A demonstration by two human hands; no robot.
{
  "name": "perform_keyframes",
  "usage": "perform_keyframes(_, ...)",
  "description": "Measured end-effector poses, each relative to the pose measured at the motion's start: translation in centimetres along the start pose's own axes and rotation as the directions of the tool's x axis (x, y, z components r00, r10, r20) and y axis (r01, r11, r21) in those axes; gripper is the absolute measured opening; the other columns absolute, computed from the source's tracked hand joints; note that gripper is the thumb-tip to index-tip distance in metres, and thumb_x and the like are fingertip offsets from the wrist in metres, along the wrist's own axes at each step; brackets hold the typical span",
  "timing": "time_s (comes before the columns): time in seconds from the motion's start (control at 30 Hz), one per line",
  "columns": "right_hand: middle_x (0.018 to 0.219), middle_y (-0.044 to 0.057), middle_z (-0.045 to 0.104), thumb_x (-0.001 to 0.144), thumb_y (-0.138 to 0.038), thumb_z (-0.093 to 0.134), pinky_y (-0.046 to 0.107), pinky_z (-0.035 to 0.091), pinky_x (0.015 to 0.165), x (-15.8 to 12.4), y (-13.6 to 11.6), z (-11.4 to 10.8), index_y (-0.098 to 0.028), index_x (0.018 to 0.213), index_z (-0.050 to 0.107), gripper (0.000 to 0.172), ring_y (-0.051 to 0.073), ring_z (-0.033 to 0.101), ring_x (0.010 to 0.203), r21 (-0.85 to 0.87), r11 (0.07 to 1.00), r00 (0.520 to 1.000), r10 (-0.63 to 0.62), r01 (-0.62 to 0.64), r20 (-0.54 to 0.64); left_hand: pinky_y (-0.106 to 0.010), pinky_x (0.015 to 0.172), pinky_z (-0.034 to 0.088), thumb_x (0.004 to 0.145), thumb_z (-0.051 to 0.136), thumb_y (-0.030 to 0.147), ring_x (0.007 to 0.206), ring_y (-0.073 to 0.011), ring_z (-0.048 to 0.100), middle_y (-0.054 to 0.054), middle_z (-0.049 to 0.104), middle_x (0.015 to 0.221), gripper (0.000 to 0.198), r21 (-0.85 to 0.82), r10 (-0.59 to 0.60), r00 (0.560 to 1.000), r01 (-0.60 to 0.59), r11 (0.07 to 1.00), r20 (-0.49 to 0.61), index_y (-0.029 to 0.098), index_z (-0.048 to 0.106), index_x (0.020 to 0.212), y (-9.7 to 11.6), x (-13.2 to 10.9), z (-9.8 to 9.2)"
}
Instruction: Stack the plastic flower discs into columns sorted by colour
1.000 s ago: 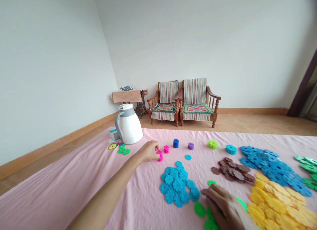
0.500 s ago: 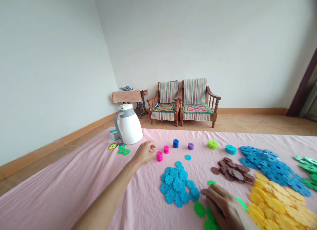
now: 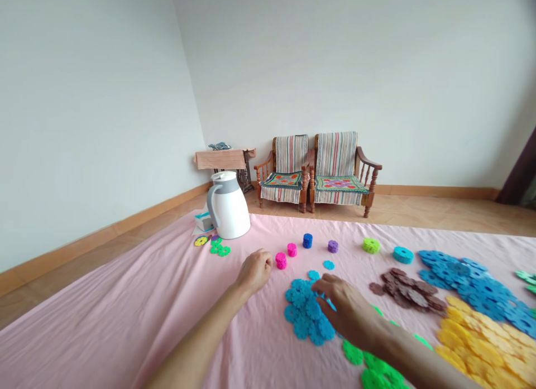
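My left hand (image 3: 256,270) is closed, its fingers curled just left of two bright pink stacks of flower discs (image 3: 281,260); whatever it may hold is hidden. Over the right side of a loose pile of light blue flower discs (image 3: 302,308) reaches my right hand (image 3: 345,305), fingers apart and pointing left, nothing seen between them. One light blue disc (image 3: 329,264) lies alone beyond the pile. Green flower discs (image 3: 379,369) spread partly beneath my right forearm.
Small stacks in dark blue (image 3: 307,240), purple (image 3: 333,246), lime (image 3: 371,245) and turquoise (image 3: 402,255) form a row. Brown (image 3: 408,288), blue (image 3: 481,283) and yellow (image 3: 486,339) disc piles lie right. A white jug (image 3: 233,210) stands far left on the pink cloth (image 3: 125,311).
My right hand has moved up and left, from the green discs to above the light blue pile. My left hand stays closed near the pink stacks, slightly lower. The view has shifted a little.
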State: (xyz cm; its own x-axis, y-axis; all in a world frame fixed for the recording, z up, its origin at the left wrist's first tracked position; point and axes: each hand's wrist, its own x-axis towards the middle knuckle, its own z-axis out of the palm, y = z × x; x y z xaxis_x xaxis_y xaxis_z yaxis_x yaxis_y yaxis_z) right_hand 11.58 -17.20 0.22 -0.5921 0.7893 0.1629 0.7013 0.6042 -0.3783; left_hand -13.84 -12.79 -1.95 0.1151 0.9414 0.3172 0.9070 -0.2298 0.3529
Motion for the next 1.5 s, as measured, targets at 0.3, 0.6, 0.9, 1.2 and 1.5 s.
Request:
perform_keyframes(0.3,0.109,0.006,0.064,0.092,-0.032,0.059,0.041,0.051,0.084,9.6,0.2,2.8,-0.015,0.109,0.061,0.024,0.020,0.063,0.096,-0.118,0.989,0.994,0.096,-0.089,0.055,-0.023,0.068,0.040,0.072,0.044,0.000,0.074,-0.0151,0.059,-0.001,0.060,0.076,0.025,-0.004,0.001,1.000,-0.001,1.000,-0.004,0.018,0.060,0.067,0.2,-0.3,0.4)
perform_keyframes(0.6,0.109,0.006,0.065,0.092,-0.032,0.058,0.041,0.052,0.083,10.7,-0.7,2.9,-0.016,0.108,0.061,0.023,0.019,0.064,0.095,-0.187,0.979,0.989,0.098,-0.076,0.114,-0.025,0.070,0.043,0.073,0.044,0.000,0.078,-0.0175,0.059,-0.003,0.060,0.079,0.026,0.001,0.030,0.999,-0.030,1.000,0.011,0.018,0.062,0.073,0.4,0.1,0.6)
perform_keyframes(0.9,0.108,0.005,0.065,0.092,-0.032,0.058,0.040,0.052,0.082,10.6,-1.1,3.1,-0.016,0.107,0.061,0.022,0.019,0.064,0.094,-0.221,0.970,0.989,0.121,-0.100,0.088,-0.025,0.072,0.042,0.073,0.044,-0.001,0.081,-0.0175,0.059,-0.004,0.060,0.081,0.027,0.021,0.017,0.999,-0.018,1.000,0.037,0.018,0.063,0.074,0.9,0.0,0.2)
perform_keyframes(1.2,0.109,0.006,0.064,0.092,-0.031,0.058,0.040,0.052,0.083,10.4,-1.5,3.1,-0.016,0.108,0.061,0.022,0.019,0.064,0.095,-0.209,0.972,0.990,0.125,-0.108,0.069,-0.025,0.071,0.043,0.070,0.044,-0.001,0.079,-0.0175,0.058,-0.004,0.059,0.080,0.027,0.026,0.035,0.999,-0.036,0.999,0.041,0.019,0.062,0.074,0.7,-0.1,0.3)
perform_keyframes(1.5,0.098,0.004,0.067,0.093,-0.025,0.055,0.036,0.051,0.079,8.3,0.4,2.2,-0.014,0.098,0.063,0.014,0.017,0.064,0.088,-0.084,0.993,0.996,0.085,-0.087,-0.025,-0.023,0.068,0.048,0.073,0.053,0.006,0.071,-0.0119,0.060,-0.002,0.063,0.090,0.022,-0.311,-0.088,0.994,0.063,0.948,-0.068,0.017,0.057,0.091,-0.3,0.2,1.3)
